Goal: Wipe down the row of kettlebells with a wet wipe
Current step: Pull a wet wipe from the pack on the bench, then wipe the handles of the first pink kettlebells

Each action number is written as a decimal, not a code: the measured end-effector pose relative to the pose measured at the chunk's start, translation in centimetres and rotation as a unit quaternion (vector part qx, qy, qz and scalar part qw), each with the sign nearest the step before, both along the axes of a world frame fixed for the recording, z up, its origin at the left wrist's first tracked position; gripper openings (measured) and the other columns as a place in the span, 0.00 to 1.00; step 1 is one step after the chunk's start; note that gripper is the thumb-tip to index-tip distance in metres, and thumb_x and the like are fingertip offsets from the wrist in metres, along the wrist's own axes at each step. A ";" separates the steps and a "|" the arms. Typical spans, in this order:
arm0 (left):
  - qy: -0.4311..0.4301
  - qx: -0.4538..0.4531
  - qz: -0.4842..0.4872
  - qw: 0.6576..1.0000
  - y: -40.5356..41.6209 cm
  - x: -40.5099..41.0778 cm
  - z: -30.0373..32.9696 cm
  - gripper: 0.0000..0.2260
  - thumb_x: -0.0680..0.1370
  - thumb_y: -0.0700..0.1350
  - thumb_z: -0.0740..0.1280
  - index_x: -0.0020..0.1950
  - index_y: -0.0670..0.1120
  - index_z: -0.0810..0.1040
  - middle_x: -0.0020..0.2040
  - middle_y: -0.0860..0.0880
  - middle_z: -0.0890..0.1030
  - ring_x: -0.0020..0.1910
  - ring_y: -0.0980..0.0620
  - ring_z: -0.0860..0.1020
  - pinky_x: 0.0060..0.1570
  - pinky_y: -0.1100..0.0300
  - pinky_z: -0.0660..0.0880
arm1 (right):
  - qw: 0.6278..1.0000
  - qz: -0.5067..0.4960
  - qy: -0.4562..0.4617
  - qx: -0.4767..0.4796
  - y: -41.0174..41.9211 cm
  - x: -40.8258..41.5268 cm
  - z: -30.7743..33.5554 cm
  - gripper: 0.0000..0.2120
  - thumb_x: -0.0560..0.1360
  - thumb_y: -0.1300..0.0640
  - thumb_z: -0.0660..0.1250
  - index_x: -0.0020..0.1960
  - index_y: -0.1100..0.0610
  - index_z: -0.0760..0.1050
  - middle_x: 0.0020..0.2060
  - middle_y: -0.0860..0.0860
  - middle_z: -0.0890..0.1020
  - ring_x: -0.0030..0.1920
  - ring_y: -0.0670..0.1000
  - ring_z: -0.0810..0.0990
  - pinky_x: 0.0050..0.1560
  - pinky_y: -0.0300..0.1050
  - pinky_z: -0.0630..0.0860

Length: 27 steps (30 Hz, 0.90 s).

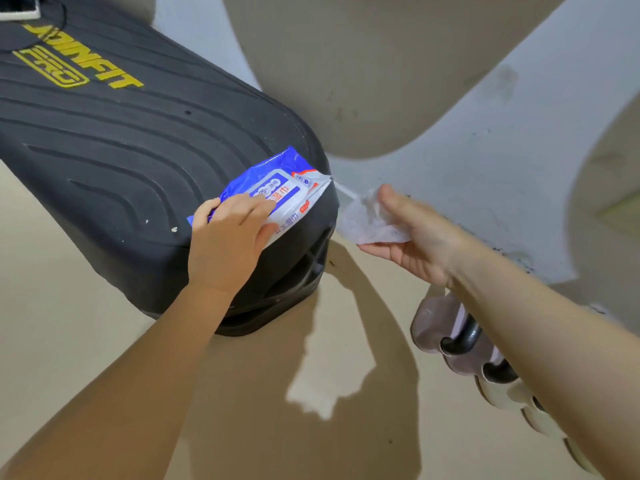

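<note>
A blue and white pack of wet wipes (287, 181) lies on the near end of a black ribbed step platform (114, 157). My left hand (230, 237) presses flat on the pack, fingers spread. My right hand (412, 237) grips a crumpled white wet wipe (363, 220) just right of the pack, a thin strand of it still reaching the pack's corner. A row of kettlebells (460, 344), pinkish and cream with black handles, stands on the floor at lower right, mostly hidden under my right forearm.
The platform bears yellow lettering and fills the upper left. Tan floor (311, 393) lies below with a bright light patch. A white wall with beige curved shapes (485, 150) rises behind, scuffed near its base.
</note>
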<state>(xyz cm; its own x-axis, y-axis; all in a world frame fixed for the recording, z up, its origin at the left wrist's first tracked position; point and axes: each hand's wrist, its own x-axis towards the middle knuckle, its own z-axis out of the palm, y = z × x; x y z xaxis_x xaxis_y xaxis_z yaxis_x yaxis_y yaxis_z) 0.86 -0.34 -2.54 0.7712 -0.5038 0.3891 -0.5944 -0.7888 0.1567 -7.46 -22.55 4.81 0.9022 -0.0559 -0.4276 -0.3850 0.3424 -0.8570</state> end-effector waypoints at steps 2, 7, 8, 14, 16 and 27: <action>0.007 0.012 0.018 1.000 -0.3 -0.3 0.4 0.10 0.76 0.46 0.64 0.55 0.43 0.78 0.54 0.43 0.82 0.54 0.43 0.79 0.58 0.46 0.68 | 1.000 0.028 -0.011 -0.005 -0.6 -1.5 0.0 0.09 0.64 0.52 0.68 0.42 0.54 0.79 0.35 0.49 0.86 0.37 0.47 0.85 0.36 0.39 0.81; -0.007 -0.011 0.054 0.998 -3.7 -3.1 3.4 0.11 0.76 0.42 0.59 0.50 0.38 0.79 0.53 0.39 0.81 0.62 0.36 0.73 0.63 0.44 0.66 | 0.995 0.023 0.010 -0.099 -1.3 -4.7 -0.8 0.11 0.73 0.48 0.65 0.36 0.52 0.78 0.33 0.47 0.84 0.34 0.46 0.82 0.39 0.38 0.78; 0.041 -0.084 0.029 0.995 -5.0 -4.2 4.2 0.13 0.75 0.45 0.60 0.52 0.38 0.78 0.53 0.39 0.80 0.60 0.37 0.74 0.60 0.47 0.68 | 0.993 0.021 0.011 -0.114 -1.3 -5.2 -1.1 0.15 0.76 0.48 0.62 0.33 0.52 0.78 0.34 0.46 0.84 0.34 0.45 0.82 0.38 0.36 0.77; 0.536 -0.329 -0.043 0.776 -10.5 -11.1 6.2 0.11 0.64 0.60 0.68 0.36 0.54 0.73 0.33 0.60 0.77 0.33 0.62 0.75 0.36 0.69 0.70 | 0.990 -0.025 -0.004 -0.139 -1.6 -7.7 -1.7 0.16 0.80 0.50 0.55 0.44 0.53 0.80 0.51 0.58 0.84 0.55 0.55 0.82 0.53 0.48 0.75; 0.561 -0.319 -0.061 0.762 -10.6 -11.5 5.3 0.08 0.69 0.54 0.70 0.37 0.53 0.73 0.34 0.57 0.75 0.34 0.57 0.74 0.34 0.66 0.69 | 0.990 -0.065 0.024 -0.122 -2.6 -8.8 -2.1 0.10 0.77 0.50 0.57 0.44 0.51 0.76 0.45 0.55 0.85 0.47 0.55 0.84 0.45 0.45 0.66; 0.696 -0.406 -0.073 0.587 -14.7 -14.9 3.5 0.05 0.75 0.44 0.66 0.42 0.45 0.72 0.44 0.41 0.72 0.44 0.46 0.69 0.47 0.51 0.67 | 0.984 -0.097 0.102 0.108 -7.5 -14.3 -3.6 0.27 0.67 0.36 0.63 0.54 0.57 0.76 0.56 0.58 0.79 0.52 0.58 0.80 0.39 0.44 0.80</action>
<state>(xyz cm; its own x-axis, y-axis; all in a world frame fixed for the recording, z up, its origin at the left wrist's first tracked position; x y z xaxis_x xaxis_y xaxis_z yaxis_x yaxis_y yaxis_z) -14.03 -15.08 0.96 0.5984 -0.6884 -0.4100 0.5043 -0.0741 0.8604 -21.76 -30.08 1.22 0.7775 -0.1068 -0.6197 -0.4513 0.5914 -0.6682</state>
